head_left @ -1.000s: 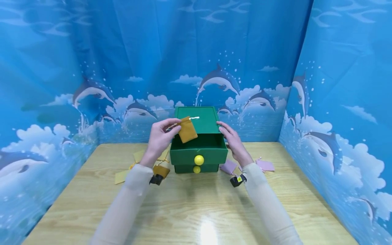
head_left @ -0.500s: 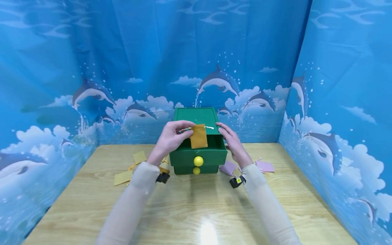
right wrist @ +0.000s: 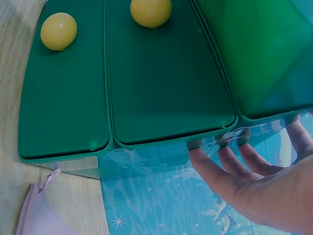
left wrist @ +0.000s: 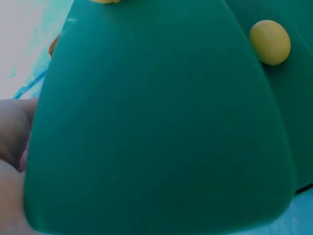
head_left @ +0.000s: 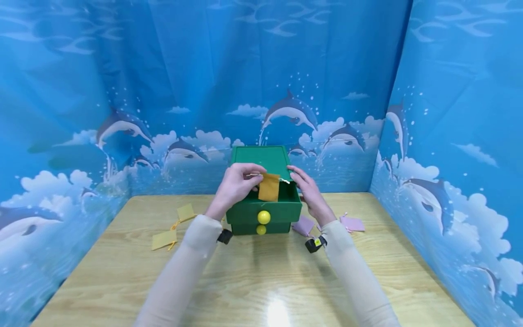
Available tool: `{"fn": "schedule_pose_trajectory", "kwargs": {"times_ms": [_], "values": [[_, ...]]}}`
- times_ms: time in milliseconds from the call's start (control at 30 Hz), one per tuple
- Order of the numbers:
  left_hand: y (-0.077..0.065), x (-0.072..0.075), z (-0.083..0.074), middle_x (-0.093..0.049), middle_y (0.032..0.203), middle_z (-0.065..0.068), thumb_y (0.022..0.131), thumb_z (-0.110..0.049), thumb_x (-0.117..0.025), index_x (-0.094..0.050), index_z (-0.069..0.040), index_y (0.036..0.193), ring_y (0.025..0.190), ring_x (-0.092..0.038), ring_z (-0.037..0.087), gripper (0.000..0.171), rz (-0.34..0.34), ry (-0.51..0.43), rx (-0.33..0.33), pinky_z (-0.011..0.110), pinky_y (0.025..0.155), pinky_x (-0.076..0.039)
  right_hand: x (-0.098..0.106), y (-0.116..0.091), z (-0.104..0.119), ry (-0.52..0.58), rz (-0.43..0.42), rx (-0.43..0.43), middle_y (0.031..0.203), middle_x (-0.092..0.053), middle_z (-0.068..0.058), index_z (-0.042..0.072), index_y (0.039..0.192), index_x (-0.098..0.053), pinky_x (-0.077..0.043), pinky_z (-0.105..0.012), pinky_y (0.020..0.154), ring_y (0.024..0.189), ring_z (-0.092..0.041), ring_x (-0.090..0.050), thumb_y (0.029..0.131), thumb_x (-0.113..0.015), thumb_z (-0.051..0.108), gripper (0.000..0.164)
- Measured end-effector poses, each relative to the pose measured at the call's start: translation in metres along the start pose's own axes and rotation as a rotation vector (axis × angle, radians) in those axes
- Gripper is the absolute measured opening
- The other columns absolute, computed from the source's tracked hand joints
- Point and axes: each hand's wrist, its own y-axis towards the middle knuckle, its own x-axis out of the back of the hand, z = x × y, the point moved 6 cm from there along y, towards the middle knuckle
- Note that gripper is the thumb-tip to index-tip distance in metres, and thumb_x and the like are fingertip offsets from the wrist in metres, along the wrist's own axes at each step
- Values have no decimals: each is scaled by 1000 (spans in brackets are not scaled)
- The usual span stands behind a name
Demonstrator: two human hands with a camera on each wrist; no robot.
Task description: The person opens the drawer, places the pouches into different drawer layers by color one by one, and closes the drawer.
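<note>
My left hand [head_left: 239,184] pinches a golden-orange drawstring pouch [head_left: 268,188] near its top, with the white cord sticking out to the right. The pouch hangs upright over the pulled-out upper drawer [head_left: 245,213] of a green two-drawer box [head_left: 263,157]. Against the right side of that box, my right hand [head_left: 308,190] rests its fingers, which in the right wrist view touch the clear-taped side wall. A round yellow knob [head_left: 263,217] sits on the drawer front. In the left wrist view the drawer front [left wrist: 156,122] fills most of the picture and hides the pouch.
Two pale yellow pouches [head_left: 164,240] with orange cords lie on the wooden table [head_left: 229,290] to the left. On the right are a purple pouch [head_left: 303,225] and a pink-purple pouch [head_left: 352,223]. A blue dolphin curtain [head_left: 184,68] surrounds the table.
My left hand has moved right and down, bringing the pouch from the drawer's left side to over its middle and lower. My right hand stays at the box's side.
</note>
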Motion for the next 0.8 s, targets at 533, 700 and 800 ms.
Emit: {"fn": "schedule_pose_trajectory", "kwargs": {"times_ms": [533, 700, 800], "values": [[4, -15, 0, -72, 109, 8, 95, -11, -65, -74, -13, 105, 66, -70, 11, 14, 44, 105, 42, 27, 65, -59, -2, -2, 1, -20, -1, 4, 160, -28, -1, 39, 147, -41, -30, -68, 108, 146, -41, -24, 101, -42, 55, 49], [6, -20, -2, -73, 106, 6, 94, -12, -66, -76, -16, 101, 66, -68, 12, 13, 39, 151, 49, 27, 62, -57, -1, -2, 1, -20, -6, -3, 161, -26, -1, 39, 147, -41, -31, -67, 108, 146, -41, -23, 102, -42, 54, 47], [7, -21, -3, -73, 103, 2, 94, -14, -67, -76, -18, 101, 68, -67, 12, 12, 43, 176, 61, 28, 63, -57, -2, -1, 1, -16, -6, -7, 161, -26, 0, 39, 147, -41, -32, -67, 108, 146, -41, -23, 102, -42, 53, 47]]}}
